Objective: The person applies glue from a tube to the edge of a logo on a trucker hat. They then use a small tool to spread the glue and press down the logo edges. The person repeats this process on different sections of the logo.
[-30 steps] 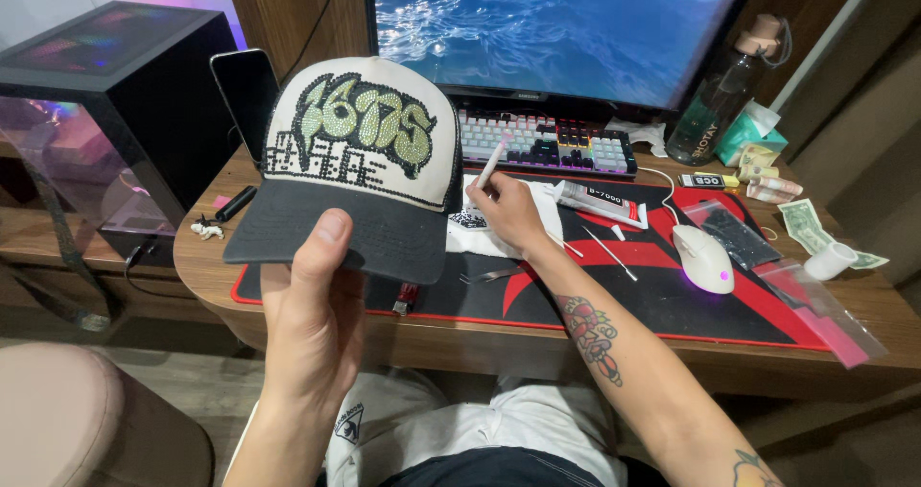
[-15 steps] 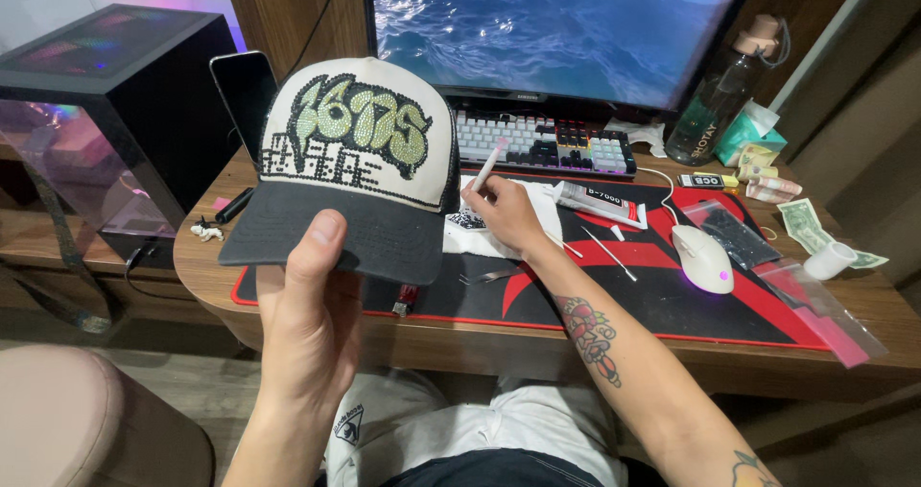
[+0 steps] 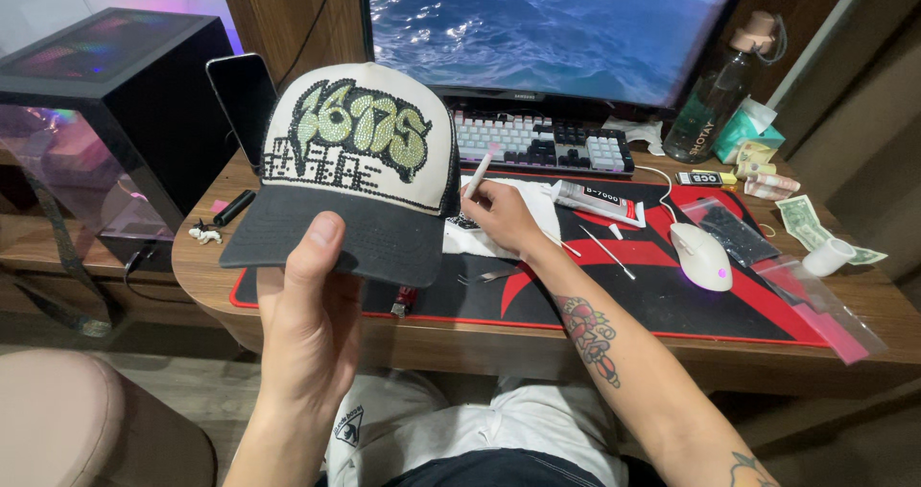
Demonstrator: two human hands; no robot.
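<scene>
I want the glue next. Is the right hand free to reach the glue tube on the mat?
Probably yes, once freed: the right hand holds a white pen-like tool, but the glue tube lies just beside it with nothing between them.

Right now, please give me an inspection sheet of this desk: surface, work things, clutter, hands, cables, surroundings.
Surface: wooden desk under a red and black desk mat.
Work things: cream and black cap with green studded design; thin white stick tool.
Clutter: glue tube, white mouse, banknotes, plastic bags.
Hands: left hand grips the cap's brim; right hand holds the stick tool.
Cables: white mouse cable.
Surroundings: monitor, keyboard, glass computer case, bottle.
</scene>
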